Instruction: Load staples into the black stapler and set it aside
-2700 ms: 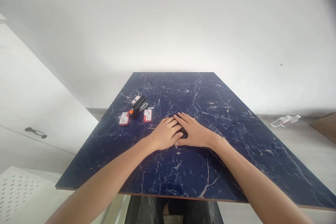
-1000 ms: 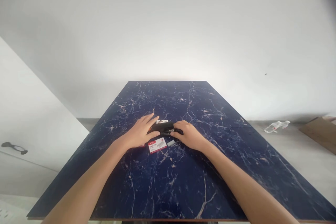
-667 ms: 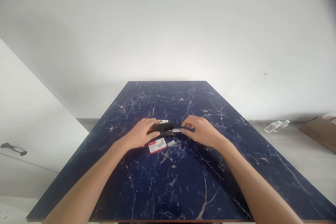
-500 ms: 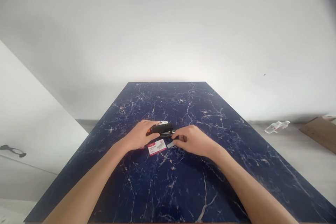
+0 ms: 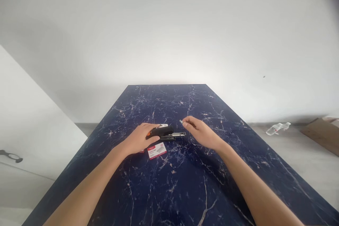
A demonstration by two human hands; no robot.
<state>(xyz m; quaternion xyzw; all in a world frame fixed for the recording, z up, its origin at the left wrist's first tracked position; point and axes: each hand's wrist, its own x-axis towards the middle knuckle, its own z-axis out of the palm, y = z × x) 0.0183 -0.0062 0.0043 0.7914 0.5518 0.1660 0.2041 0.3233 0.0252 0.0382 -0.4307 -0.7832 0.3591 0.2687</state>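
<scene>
A flat red-and-white box (image 5: 157,151) is lying on the smooth, white-veined blue table (image 5: 169,197), and just beyond it my left hand (image 5: 142,137) is curving round the rounded black stapler (image 5: 165,131), whose slim metal rail (image 5: 179,134) is jutting rightward. Past the rail, my right hand (image 5: 197,130) is holding a small pale piece (image 5: 181,122) in a closed pinch.

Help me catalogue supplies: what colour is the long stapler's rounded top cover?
Black; the rounded top cover shows best in the head view.
</scene>
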